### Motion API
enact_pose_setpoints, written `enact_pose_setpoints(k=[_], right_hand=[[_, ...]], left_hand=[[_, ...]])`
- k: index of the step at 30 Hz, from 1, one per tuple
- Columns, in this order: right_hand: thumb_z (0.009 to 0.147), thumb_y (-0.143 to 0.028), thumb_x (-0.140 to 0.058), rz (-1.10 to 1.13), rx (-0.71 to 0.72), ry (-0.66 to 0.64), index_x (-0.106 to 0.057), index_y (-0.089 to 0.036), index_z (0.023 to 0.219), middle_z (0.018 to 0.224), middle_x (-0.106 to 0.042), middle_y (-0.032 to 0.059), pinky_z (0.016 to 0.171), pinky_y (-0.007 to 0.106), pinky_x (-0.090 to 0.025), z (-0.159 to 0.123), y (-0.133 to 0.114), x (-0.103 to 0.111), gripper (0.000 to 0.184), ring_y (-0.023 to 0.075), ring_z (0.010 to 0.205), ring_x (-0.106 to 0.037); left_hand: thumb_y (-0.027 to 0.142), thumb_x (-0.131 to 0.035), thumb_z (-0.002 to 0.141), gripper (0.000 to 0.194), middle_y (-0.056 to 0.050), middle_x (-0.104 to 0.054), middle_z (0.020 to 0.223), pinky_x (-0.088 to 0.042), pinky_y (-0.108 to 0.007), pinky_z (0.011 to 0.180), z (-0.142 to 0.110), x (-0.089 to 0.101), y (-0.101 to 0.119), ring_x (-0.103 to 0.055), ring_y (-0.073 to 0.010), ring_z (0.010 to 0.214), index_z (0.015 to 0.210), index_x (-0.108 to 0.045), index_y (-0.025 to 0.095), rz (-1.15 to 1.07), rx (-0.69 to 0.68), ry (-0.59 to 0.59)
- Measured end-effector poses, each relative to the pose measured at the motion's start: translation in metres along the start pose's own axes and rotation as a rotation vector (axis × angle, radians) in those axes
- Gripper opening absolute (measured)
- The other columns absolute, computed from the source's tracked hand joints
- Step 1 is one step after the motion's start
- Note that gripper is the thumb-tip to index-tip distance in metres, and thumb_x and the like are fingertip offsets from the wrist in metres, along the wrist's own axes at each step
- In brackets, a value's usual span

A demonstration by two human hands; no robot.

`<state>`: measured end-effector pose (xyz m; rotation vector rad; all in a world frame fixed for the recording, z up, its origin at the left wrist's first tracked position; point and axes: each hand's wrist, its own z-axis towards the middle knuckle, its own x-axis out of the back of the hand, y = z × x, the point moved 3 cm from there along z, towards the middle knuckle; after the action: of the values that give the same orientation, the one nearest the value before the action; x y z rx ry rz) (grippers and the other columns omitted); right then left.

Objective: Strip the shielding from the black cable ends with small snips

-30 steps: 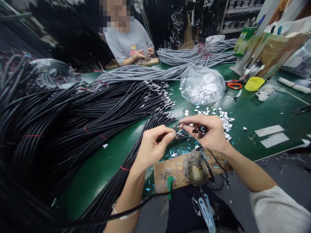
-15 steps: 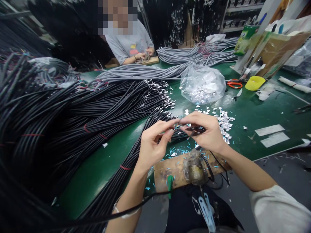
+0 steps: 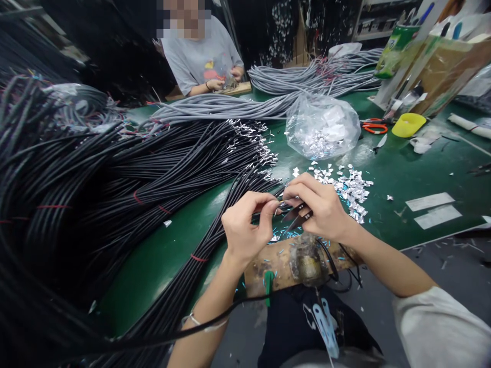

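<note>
My left hand (image 3: 249,225) is closed, thumb and index finger pinching a thin wire end at the centre of the view; the fingertips mostly hide it. Close beside it, my right hand (image 3: 320,207) is also closed. Dark thread snips (image 3: 297,217) lie in its palm, their blades apart and pointing left. The right thumb and index fingertips meet near the same wire end. Behind and below my left hand runs a bundle of black cables (image 3: 209,240), tied with a red band. Blue wire bits (image 3: 287,234) and silver foil scraps (image 3: 355,189) lie around the hands.
A wooden board (image 3: 264,260) bearing a grimy metal block (image 3: 310,263) sits at the table's front edge. Larger black cable bundles (image 3: 172,158) fill the left. Beyond are a plastic bag (image 3: 322,125) of scraps, orange-handled scissors (image 3: 375,126), grey cables (image 3: 230,110) and a person (image 3: 203,56) working opposite.
The thread snips have swung in my right hand, so their parted blades now show below the fingers. Both hands stay close together. The view has shifted slightly.
</note>
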<state>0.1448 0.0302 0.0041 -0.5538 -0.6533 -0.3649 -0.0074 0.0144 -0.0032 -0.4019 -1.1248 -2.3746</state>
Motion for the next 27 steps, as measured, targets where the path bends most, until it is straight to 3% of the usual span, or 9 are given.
enact_pose_setpoints(k=[2,8,10,12,15,19,21,23,27], right_hand=[[0.068,-0.001,-0.044,-0.029,-0.055,-0.023,-0.056,-0.016,0.086,0.086,-0.056,0.0044,0.053,0.023,-0.038,0.001,0.004,-0.002,0.026,0.0120,0.070,-0.053],[0.067,0.000,-0.043,-0.197,-0.378,-0.015,-0.061,-0.016,0.090,0.090,-0.060,0.0051,0.067,0.027,-0.041,0.002,0.026,0.005,0.033,0.0160,0.080,-0.057],[0.070,-0.001,-0.044,-0.223,-0.415,0.002,-0.062,-0.017,0.096,0.094,-0.062,0.0052,0.071,0.028,-0.042,0.003,0.030,0.008,0.036,0.0173,0.086,-0.059],[0.073,-0.003,-0.044,-0.218,-0.404,-0.028,-0.063,-0.018,0.103,0.099,-0.063,0.0050,0.073,0.029,-0.043,0.003,0.030,0.008,0.038,0.0180,0.090,-0.060],[0.077,-0.006,-0.044,-0.232,-0.338,-0.186,-0.058,-0.018,0.116,0.116,-0.062,0.0054,0.072,0.029,-0.045,0.003,0.026,-0.004,0.043,0.0186,0.092,-0.062],[0.082,-0.010,-0.040,-0.344,-0.229,-0.492,-0.037,-0.021,0.139,0.141,-0.047,0.0061,0.058,0.032,-0.044,-0.005,0.026,-0.033,0.058,0.0194,0.081,-0.064],[0.081,-0.009,-0.041,-0.385,-0.166,-0.632,-0.041,-0.020,0.137,0.140,-0.048,0.0078,0.054,0.032,-0.042,-0.011,0.029,-0.046,0.056,0.0198,0.077,-0.065],[0.081,-0.008,-0.041,-0.419,-0.119,-0.686,-0.046,-0.019,0.133,0.138,-0.050,0.0096,0.052,0.031,-0.041,-0.015,0.032,-0.053,0.053,0.0190,0.075,-0.065],[0.083,-0.006,-0.040,-0.459,-0.085,-0.682,-0.049,-0.018,0.130,0.134,-0.053,0.0132,0.050,0.029,-0.038,-0.018,0.034,-0.057,0.049,0.0168,0.070,-0.065]], left_hand=[[0.020,-0.053,0.085,0.011,-0.002,-0.066,0.074,-0.046,-0.019,0.059,0.002,-0.003,-0.006,-0.060,-0.0090,0.062,0.081,-0.061,0.014,0.108,-0.003,-0.058],[0.029,-0.050,0.087,0.019,-0.004,-0.067,0.081,-0.047,-0.030,0.071,0.008,0.001,-0.045,-0.063,-0.0182,0.074,0.083,-0.064,0.018,0.556,0.256,-0.279],[0.033,-0.053,0.085,0.019,-0.005,-0.067,0.084,-0.047,-0.033,0.074,0.008,0.001,-0.055,-0.063,-0.0211,0.079,0.083,-0.066,0.020,0.654,0.281,-0.376],[0.035,-0.055,0.083,0.020,-0.006,-0.066,0.093,-0.047,-0.034,0.078,0.008,0.000,-0.062,-0.061,-0.0242,0.090,0.092,-0.067,0.021,0.713,0.274,-0.394],[0.029,-0.057,0.082,0.027,-0.010,-0.063,0.104,-0.047,-0.036,0.082,0.007,-0.004,-0.074,-0.056,-0.0275,0.101,0.105,-0.063,0.019,0.810,0.240,-0.371],[0.022,-0.054,0.081,0.013,-0.011,-0.066,0.090,-0.046,-0.038,0.079,0.003,-0.017,-0.092,-0.056,-0.0284,0.095,0.087,-0.065,0.018,0.824,0.194,-0.505],[0.020,-0.052,0.082,0.012,-0.011,-0.066,0.086,-0.046,-0.039,0.078,0.002,-0.019,-0.097,-0.057,-0.0289,0.093,0.082,-0.064,0.016,0.816,0.202,-0.485],[0.017,-0.046,0.084,0.016,-0.013,-0.065,0.086,-0.046,-0.039,0.076,0.004,-0.017,-0.099,-0.058,-0.0283,0.089,0.088,-0.061,0.014,0.828,0.233,-0.416],[0.018,-0.042,0.087,0.021,-0.009,-0.064,0.082,-0.049,-0.033,0.069,0.015,-0.002,-0.092,-0.061,-0.0192,0.070,0.103,-0.055,0.011,0.548,0.313,-0.078]])
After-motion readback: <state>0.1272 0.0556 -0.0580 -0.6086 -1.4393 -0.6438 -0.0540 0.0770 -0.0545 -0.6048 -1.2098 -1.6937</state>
